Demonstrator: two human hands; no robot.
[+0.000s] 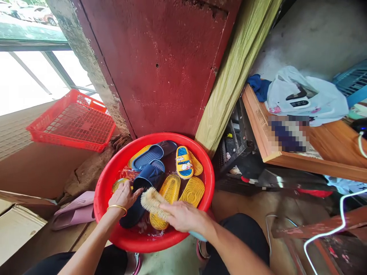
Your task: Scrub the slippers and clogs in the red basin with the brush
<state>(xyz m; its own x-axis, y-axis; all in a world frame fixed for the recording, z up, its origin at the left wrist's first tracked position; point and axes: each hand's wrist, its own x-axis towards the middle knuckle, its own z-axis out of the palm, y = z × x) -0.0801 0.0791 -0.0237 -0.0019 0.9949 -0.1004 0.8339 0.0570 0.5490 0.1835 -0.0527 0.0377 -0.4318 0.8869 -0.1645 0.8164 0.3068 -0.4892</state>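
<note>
A round red basin (155, 244) holds water and several slippers. My left hand (122, 199), with a gold bangle at the wrist, is closed near a dark blue slipper (149, 176); its fingertips are partly hidden. My right hand (183, 215) is wrapped round a cream-bristled brush (152, 201), whose bristles are just right of my left hand, over the dark slipper's edge and a yellow slipper (171, 189). A small yellow and blue slipper (185, 163) lies at the back right of the basin, above a yellow sole (193, 191). A blue slipper (147, 157) lies at the back left.
Left of the basin are pink slippers (76, 212), cardboard (21, 225) and a red plastic crate (74, 122). A dark red door (160, 68) stands behind. At right, a wooden tabletop (332, 143) bears a white plastic bag (306, 95); a white cable (329, 233) hangs below.
</note>
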